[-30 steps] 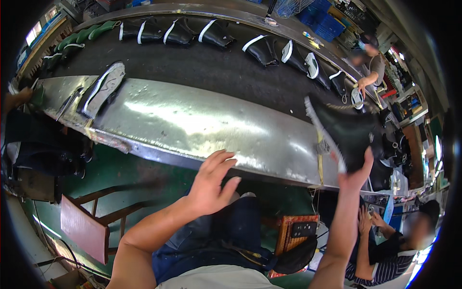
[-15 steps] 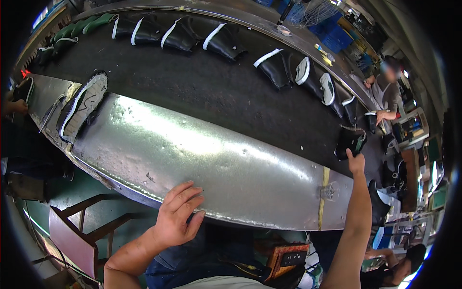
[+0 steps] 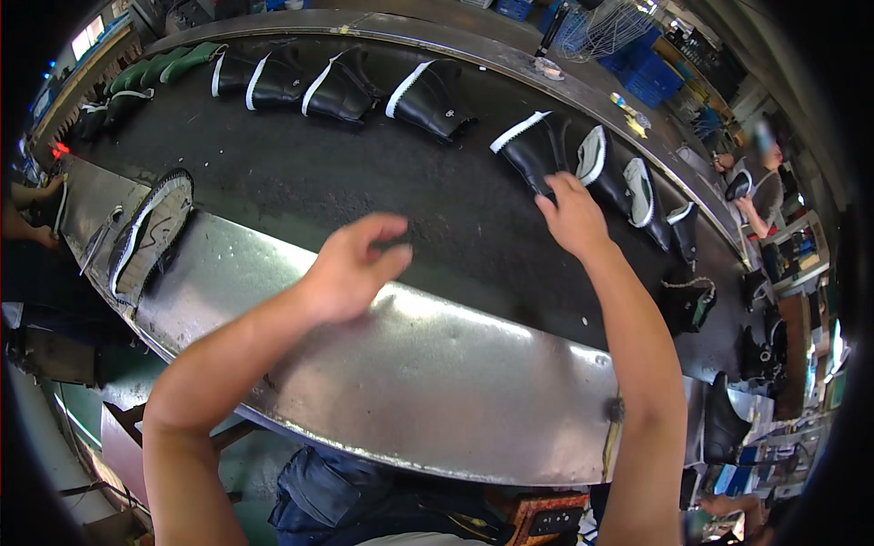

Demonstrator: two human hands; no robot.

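Observation:
My right hand (image 3: 575, 214) is at the shaft end of a black boot (image 3: 526, 153) with a white sole edge, lying on its side. The thumb and fingers close around the shaft's rim. Over the near edge of the dark work surface, my left hand (image 3: 357, 266) hovers with thumb and fingers apart and nothing between them, slightly blurred. To the right of my right forearm lies another black boot (image 3: 689, 305), its opening showing a green lining. An upturned shoe (image 3: 153, 237) with a pale, dark-edged sole rests at the left end of the metal ledge.
A shiny metal ledge (image 3: 437, 391) runs along my side of the dark surface (image 3: 300, 173). Several black boots (image 3: 428, 100) and green boots (image 3: 164, 68) line its far side. A co-worker (image 3: 760, 182) holds a shoe at the right; another person's hands (image 3: 36, 214) are at the far left.
My right hand has let go of the green-lined boot and moved left and away to another boot. My left hand has risen and moved forward over the ledge. The view has shifted slightly.

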